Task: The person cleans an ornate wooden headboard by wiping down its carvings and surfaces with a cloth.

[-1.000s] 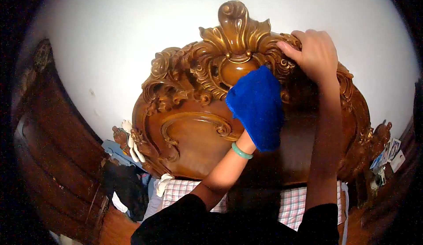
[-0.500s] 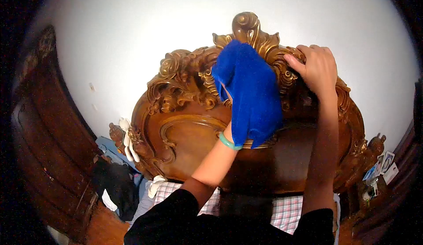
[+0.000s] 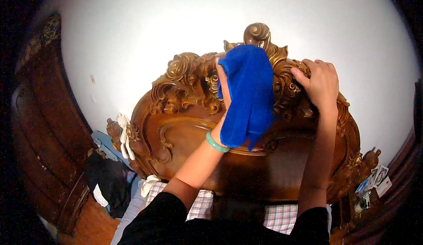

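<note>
A blue cloth [image 3: 251,90] hangs over my left hand [image 3: 224,84], which presses it against the upper middle of a carved wooden headboard [image 3: 189,148]. The cloth hides most of the fingers; the thumb side shows at its left edge. A green bangle [image 3: 217,143] circles that wrist. My right hand [image 3: 320,84] grips the headboard's carved top edge right of the central crest [image 3: 257,34], with fingers over the top and thumb on the front.
Checked bedding [image 3: 280,218] lies below the headboard. At the left are a dark wooden wardrobe [image 3: 48,126], black clothing [image 3: 108,179] and a white figure [image 3: 126,137]. Photos or cards [image 3: 378,178] stand at the right.
My left hand has moved the blue cloth up and to the left over the carving. My right hand keeps its hold on the top edge. The view has shifted, so the headboard appears lower.
</note>
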Action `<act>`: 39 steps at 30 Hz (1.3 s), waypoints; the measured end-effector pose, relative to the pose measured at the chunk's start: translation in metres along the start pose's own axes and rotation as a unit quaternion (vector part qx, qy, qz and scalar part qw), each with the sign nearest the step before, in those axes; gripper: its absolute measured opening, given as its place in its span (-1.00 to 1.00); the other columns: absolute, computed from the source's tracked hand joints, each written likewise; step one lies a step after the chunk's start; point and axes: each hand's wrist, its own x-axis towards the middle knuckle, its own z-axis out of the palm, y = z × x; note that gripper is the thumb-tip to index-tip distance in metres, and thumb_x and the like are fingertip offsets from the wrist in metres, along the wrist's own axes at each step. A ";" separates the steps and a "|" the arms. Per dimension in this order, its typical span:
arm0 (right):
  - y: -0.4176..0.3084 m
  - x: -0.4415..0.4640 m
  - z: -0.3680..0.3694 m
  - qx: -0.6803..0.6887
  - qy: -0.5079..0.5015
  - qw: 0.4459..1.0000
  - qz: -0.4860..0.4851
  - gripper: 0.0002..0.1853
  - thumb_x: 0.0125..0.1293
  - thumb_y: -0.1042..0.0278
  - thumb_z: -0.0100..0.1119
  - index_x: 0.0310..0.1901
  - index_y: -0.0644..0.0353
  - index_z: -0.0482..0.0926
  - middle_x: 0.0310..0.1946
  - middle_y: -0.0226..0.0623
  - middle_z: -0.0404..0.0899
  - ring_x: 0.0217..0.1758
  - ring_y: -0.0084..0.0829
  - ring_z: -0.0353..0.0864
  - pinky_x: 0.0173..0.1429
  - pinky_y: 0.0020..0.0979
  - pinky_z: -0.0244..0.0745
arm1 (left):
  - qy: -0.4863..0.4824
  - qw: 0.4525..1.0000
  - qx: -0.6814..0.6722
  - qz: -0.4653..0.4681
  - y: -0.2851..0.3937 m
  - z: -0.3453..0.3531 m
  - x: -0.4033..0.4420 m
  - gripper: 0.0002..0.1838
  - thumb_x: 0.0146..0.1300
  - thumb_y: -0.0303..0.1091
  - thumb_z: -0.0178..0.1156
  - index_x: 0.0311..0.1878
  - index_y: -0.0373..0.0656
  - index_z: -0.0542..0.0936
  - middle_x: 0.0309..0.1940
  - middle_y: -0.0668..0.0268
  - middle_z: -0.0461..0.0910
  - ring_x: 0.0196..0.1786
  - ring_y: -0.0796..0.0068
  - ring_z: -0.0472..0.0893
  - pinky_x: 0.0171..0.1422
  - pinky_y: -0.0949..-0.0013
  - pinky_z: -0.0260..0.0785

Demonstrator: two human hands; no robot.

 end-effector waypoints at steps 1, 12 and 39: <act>0.000 0.000 -0.001 -0.003 -0.001 1.000 0.002 -0.38 0.09 -0.34 0.06 -0.30 0.18 0.65 -0.45 -0.09 0.57 -0.30 -0.09 0.50 -0.16 -0.17 0.42 | -0.001 1.000 0.007 0.008 0.003 0.002 0.008 -0.56 0.22 -0.22 0.14 0.12 -0.19 0.41 0.01 0.16 0.48 0.05 0.20 0.45 0.22 0.22 0.28; 0.000 0.001 0.000 0.000 0.015 1.000 -0.004 -0.38 0.07 -0.34 0.06 -0.32 0.18 0.65 -0.49 -0.10 0.55 -0.34 -0.10 0.49 -0.18 -0.17 0.42 | 0.005 0.999 0.023 0.042 0.011 0.002 0.009 -0.57 0.22 -0.23 0.15 0.12 -0.19 0.42 0.00 0.16 0.49 0.04 0.20 0.46 0.21 0.23 0.29; 0.008 -0.002 0.009 0.019 0.155 0.983 -0.101 -0.37 0.03 -0.35 0.11 -0.63 0.22 0.50 -0.72 -0.19 0.42 -0.58 -0.19 0.43 -0.38 -0.23 0.32 | -0.288 0.639 0.602 0.383 0.147 0.005 0.139 -0.63 0.10 -0.34 0.25 0.00 -0.19 0.52 -0.03 0.16 0.53 0.01 0.32 0.51 0.10 0.34 0.37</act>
